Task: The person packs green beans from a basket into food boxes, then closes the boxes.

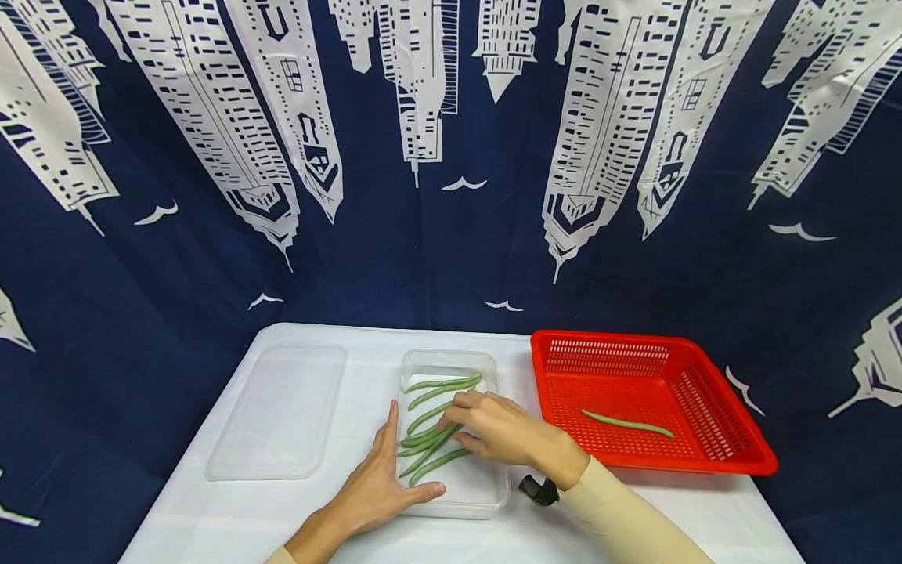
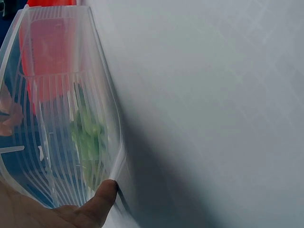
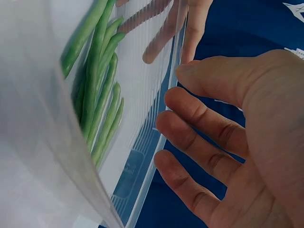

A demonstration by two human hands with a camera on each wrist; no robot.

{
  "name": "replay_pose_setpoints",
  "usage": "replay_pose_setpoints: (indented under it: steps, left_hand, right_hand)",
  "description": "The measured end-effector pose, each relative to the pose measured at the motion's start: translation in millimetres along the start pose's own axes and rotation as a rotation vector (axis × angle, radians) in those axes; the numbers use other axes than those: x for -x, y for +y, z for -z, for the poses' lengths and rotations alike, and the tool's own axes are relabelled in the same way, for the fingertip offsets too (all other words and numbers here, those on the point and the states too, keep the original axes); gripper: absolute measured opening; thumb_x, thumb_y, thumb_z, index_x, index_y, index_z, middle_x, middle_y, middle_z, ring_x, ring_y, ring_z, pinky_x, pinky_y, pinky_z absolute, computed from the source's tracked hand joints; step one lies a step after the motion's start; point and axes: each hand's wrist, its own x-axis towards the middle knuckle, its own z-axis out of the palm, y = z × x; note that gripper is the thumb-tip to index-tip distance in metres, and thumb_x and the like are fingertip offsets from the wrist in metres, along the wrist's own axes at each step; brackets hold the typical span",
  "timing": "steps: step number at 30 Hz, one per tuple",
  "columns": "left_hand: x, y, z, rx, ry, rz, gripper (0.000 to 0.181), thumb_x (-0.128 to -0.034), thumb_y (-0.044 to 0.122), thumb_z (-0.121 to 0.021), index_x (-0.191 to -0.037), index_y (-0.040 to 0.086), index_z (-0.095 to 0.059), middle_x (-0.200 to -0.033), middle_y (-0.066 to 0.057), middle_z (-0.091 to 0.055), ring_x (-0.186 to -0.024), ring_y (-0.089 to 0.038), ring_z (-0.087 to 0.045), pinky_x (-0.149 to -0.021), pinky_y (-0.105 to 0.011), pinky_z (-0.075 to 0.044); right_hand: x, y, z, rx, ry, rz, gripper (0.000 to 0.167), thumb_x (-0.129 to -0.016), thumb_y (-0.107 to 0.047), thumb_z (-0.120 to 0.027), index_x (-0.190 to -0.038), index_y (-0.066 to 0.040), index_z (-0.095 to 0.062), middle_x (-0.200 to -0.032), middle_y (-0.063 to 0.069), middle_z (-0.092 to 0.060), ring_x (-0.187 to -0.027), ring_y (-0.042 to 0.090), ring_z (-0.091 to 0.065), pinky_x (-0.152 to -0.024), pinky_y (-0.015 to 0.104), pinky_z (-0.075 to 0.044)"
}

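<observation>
A clear plastic container (image 1: 479, 493) stands on the table, with several green beans (image 1: 438, 467) lying roughly crosswise in it. My left hand (image 1: 377, 486) rests against its near left side, thumb at the near edge and fingers stretched along the side wall. In the left wrist view the thumb (image 2: 105, 197) touches the container's rim. Over the beans is my right hand (image 1: 496, 427), coming from the right. The right wrist view shows its fingers (image 3: 178, 130) apart and loosely bent, with nothing visible between them and the thumb.
A red plastic basket (image 1: 733, 439) stands to the right, with a single green bean (image 1: 627, 424) in it. On the left lies a flat translucent lid (image 1: 282, 415). White cloth covers the table (image 1: 232, 525), and a dark blue patterned curtain (image 1: 423, 258) hangs behind.
</observation>
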Motion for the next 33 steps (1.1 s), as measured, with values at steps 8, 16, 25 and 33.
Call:
replay_pose_setpoints:
  steps: [8,16,25,33]
  left_hand:
    - [-1.0,0.1,-0.5,0.010,0.012,-0.005,0.156,-0.0864,0.069,-0.098,-0.189,0.022,0.009,-0.194,-0.022,-0.024,-0.165,-0.058,-0.049,-0.121,-0.080,-0.051]
    - [-1.4,-0.4,-0.4,0.010,0.017,-0.009,0.156,-0.0857,0.069,-0.099,-0.189,0.025,0.010,-0.194,-0.022,-0.023,-0.165,-0.059,-0.048,-0.121,-0.081,-0.051]
    - [-0.3,-0.2,-1.5,-0.019,0.022,-0.019,0.157,-0.0849,0.072,-0.097,-0.189,0.023,0.010,-0.193,-0.022,-0.028,-0.167,-0.055,-0.048,-0.125,-0.077,-0.049]
    - [0.2,-0.6,-1.8,-0.013,0.020,-0.017,0.156,-0.0861,0.070,-0.098,-0.189,0.023,0.010,-0.193,-0.023,-0.026,-0.167,-0.057,-0.047,-0.125,-0.078,-0.049]
  right_hand:
    - [11.5,10,11,-0.011,0.012,-0.041,0.026,-0.105,-0.011,-0.086,-0.127,-0.024,-0.086,-0.126,-0.007,-0.081,-0.115,0.014,-0.079,-0.102,0.034,-0.067]
    - [32.2,26,30,-0.041,0.027,-0.134,0.030,-0.105,-0.008,-0.085,-0.131,-0.023,-0.085,-0.125,-0.005,-0.080,-0.112,0.016,-0.078,-0.095,0.035,-0.068]
    - [65.9,55,53,-0.055,0.053,-0.252,0.031,-0.103,-0.006,-0.087,-0.131,-0.020,-0.085,-0.119,-0.002,-0.078,-0.102,0.016,-0.074,-0.087,0.028,-0.067]
    - [97.1,90,70,-0.027,0.047,-0.339,0.030,-0.105,-0.008,-0.085,-0.134,-0.017,-0.083,-0.125,0.000,-0.080,-0.109,0.020,-0.078,-0.095,0.040,-0.070]
